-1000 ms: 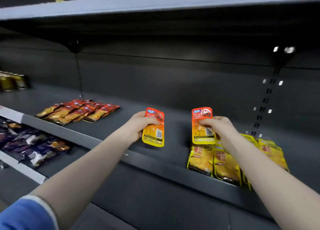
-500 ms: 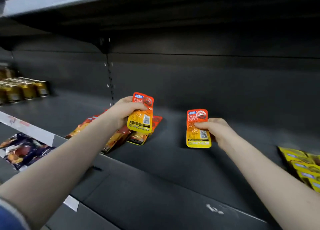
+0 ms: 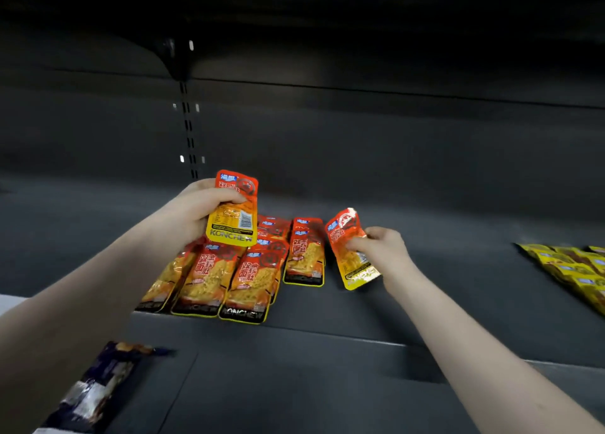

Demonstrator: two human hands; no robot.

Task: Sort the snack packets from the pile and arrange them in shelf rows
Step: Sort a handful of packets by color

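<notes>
My left hand (image 3: 193, 212) grips an orange-and-yellow snack packet (image 3: 234, 214) upright, back side showing, above a group of matching orange packets (image 3: 229, 276) lying in overlapping rows on the dark shelf (image 3: 425, 270). My right hand (image 3: 381, 250) pinches a second orange packet (image 3: 352, 247), tilted, just right of the rightmost laid stack (image 3: 306, 253) and low over the shelf surface.
Yellow packets (image 3: 573, 270) lie in a row at the shelf's far right. A dark blue packet (image 3: 95, 387) sits on the lower shelf at bottom left. A slotted upright (image 3: 188, 122) runs up the back wall. The shelf above overhangs closely.
Both hands have carried their packets left to the orange group, which now fills the middle of the view. The right packet has tilted and dropped beside the rightmost stack.
</notes>
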